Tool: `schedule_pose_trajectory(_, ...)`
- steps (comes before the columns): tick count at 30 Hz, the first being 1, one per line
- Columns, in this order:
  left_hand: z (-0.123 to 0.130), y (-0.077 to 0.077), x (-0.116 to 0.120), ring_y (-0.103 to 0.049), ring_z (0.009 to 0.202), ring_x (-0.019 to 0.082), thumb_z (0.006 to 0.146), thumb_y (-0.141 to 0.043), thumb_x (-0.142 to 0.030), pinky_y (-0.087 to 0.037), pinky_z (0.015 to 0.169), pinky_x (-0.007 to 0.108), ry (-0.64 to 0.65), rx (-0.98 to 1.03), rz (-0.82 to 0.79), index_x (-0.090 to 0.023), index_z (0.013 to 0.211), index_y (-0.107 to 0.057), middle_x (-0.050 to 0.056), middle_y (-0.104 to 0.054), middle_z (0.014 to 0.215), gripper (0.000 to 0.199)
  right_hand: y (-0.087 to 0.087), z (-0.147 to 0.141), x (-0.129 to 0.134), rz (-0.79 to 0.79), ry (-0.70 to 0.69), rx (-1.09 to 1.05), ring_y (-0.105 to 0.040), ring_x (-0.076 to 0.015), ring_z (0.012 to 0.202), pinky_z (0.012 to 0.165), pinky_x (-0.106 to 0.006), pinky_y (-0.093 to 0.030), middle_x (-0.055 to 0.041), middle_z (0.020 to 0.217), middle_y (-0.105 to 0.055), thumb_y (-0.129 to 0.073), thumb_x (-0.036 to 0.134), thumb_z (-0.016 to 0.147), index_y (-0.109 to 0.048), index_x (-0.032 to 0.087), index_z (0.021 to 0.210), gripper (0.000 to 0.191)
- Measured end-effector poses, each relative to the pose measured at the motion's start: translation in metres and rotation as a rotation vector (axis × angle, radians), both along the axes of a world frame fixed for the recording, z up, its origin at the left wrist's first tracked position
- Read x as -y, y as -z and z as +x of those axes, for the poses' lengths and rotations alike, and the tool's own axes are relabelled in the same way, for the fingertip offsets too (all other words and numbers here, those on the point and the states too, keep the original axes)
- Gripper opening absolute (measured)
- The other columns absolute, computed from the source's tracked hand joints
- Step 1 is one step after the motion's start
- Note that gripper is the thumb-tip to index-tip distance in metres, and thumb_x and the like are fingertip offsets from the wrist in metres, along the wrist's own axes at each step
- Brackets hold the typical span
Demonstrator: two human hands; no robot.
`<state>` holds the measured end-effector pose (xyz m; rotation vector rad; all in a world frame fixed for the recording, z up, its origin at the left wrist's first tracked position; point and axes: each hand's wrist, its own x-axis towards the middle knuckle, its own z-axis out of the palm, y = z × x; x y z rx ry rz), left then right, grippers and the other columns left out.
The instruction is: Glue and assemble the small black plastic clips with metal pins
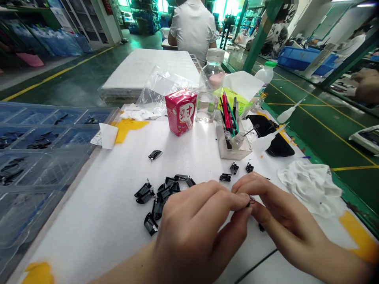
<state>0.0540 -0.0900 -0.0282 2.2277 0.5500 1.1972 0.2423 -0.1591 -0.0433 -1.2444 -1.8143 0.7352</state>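
Note:
My left hand (198, 225) and my right hand (281, 217) meet above the white work surface, fingertips pinched together. Between them is a small dark part (251, 201), mostly covered by the fingers. A loose pile of glossy black plastic pieces (164, 192) lies just left of my left hand. Beyond my right hand's fingers are a few smaller black parts (234, 168). Another black piece (154, 154) lies alone farther back. A thin dark rod (256, 266) shows on the surface below my right hand.
On the left stands a clear compartment box (59, 157) with black parts. Behind the pile are a red drink carton (181, 112), a clear bottle (211, 71) and a pen holder (233, 146). To the right lie a black tray (271, 134) and white cloth (310, 185). A person (194, 27) sits ahead.

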Motion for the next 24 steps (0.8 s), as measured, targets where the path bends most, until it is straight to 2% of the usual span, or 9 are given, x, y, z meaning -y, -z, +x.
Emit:
schedule_pose_trajectory(6, 0.002, 0.001, 0.004, -0.073, 0.070, 0.012, 0.083, -0.074, -0.005, -0.058, 0.064, 0.018, -0.008, 0.017, 0.025, -0.015, 0.091, -0.068, 0.003, -0.077, 0.080, 0.014, 0.002, 0.000, 0.000, 0.033, 0.019, -0.016, -0.063, -0.0178, 0.103, 0.087, -0.026, -0.053, -0.0037, 0.105, -0.063, -0.043, 0.016, 0.106, -0.055, 0.028, 0.118, 0.020)
schedule_pose_trajectory(12, 0.003, -0.002, 0.001, -0.072, 0.069, 0.012, 0.083, -0.076, -0.005, -0.057, 0.063, 0.018, 0.019, 0.073, -0.054, -0.015, 0.088, -0.069, 0.003, -0.077, 0.079, 0.013, 0.001, -0.002, -0.001, 0.033, 0.014, -0.033, -0.064, -0.0195, 0.101, 0.086, -0.029, -0.055, -0.0048, 0.102, -0.064, -0.043, 0.018, 0.106, -0.056, 0.027, 0.116, 0.018)
schedule_pose_trajectory(14, 0.004, -0.003, -0.001, -0.071, 0.068, 0.013, 0.083, -0.077, -0.008, -0.057, 0.065, 0.020, 0.030, 0.088, -0.257, -0.016, 0.083, -0.070, 0.002, -0.076, 0.077, 0.011, 0.002, -0.002, -0.001, 0.022, 0.022, -0.030, -0.064, -0.0202, 0.100, 0.085, -0.030, -0.056, -0.0051, 0.102, -0.064, -0.046, 0.018, 0.106, -0.056, 0.027, 0.116, 0.017)
schedule_pose_trajectory(17, 0.008, -0.005, -0.005, -0.070, 0.073, 0.014, 0.083, -0.079, -0.019, -0.057, 0.071, 0.022, 0.122, 0.085, -0.889, -0.019, 0.080, -0.073, -0.001, -0.076, 0.077, 0.007, 0.004, -0.001, 0.000, 0.064, 0.062, -0.028, -0.063, -0.0203, 0.097, 0.081, -0.030, -0.057, -0.0044, 0.100, -0.062, -0.054, 0.017, 0.102, -0.057, 0.027, 0.113, 0.016)
schedule_pose_trajectory(19, 0.010, -0.004, -0.008, -0.069, 0.072, 0.013, 0.081, -0.082, -0.025, -0.055, 0.072, 0.022, 0.240, 0.093, -1.289, -0.018, 0.082, -0.074, -0.001, -0.074, 0.074, 0.011, 0.005, 0.002, 0.001, 0.174, 0.092, -0.067, -0.062, -0.0216, 0.098, 0.083, -0.032, -0.058, -0.0050, 0.103, -0.061, -0.063, 0.016, 0.096, -0.055, 0.027, 0.119, 0.027)
schedule_pose_trajectory(20, 0.011, -0.004, -0.010, -0.067, 0.069, 0.012, 0.080, -0.084, -0.027, -0.054, 0.071, 0.021, 0.294, 0.105, -1.432, -0.017, 0.083, -0.074, -0.002, -0.072, 0.072, 0.015, 0.005, 0.004, 0.001, 0.224, 0.088, -0.075, -0.061, -0.0227, 0.100, 0.085, -0.034, -0.058, -0.0060, 0.105, -0.061, -0.067, 0.015, 0.093, -0.054, 0.027, 0.124, 0.036)
schedule_pose_trajectory(22, 0.012, -0.002, -0.012, -0.064, 0.064, 0.010, 0.078, -0.086, -0.030, -0.052, 0.069, 0.019, 0.377, 0.131, -1.609, -0.015, 0.084, -0.074, -0.002, -0.070, 0.069, 0.020, 0.001, 0.009, 0.001, 0.260, 0.012, -0.017, -0.060, -0.0237, 0.103, 0.087, -0.035, -0.059, -0.0078, 0.110, -0.059, -0.070, 0.014, 0.090, -0.053, 0.027, 0.131, 0.047)
schedule_pose_trajectory(24, 0.011, -0.001, -0.014, -0.061, 0.061, 0.007, 0.079, -0.085, -0.031, -0.050, 0.067, 0.017, 0.434, 0.149, -1.712, -0.013, 0.081, -0.074, -0.002, -0.067, 0.067, 0.022, -0.004, 0.014, -0.001, 0.234, -0.070, 0.091, -0.061, -0.0225, 0.104, 0.086, -0.032, -0.059, -0.0081, 0.112, -0.057, -0.069, 0.013, 0.091, -0.056, 0.027, 0.131, 0.044)
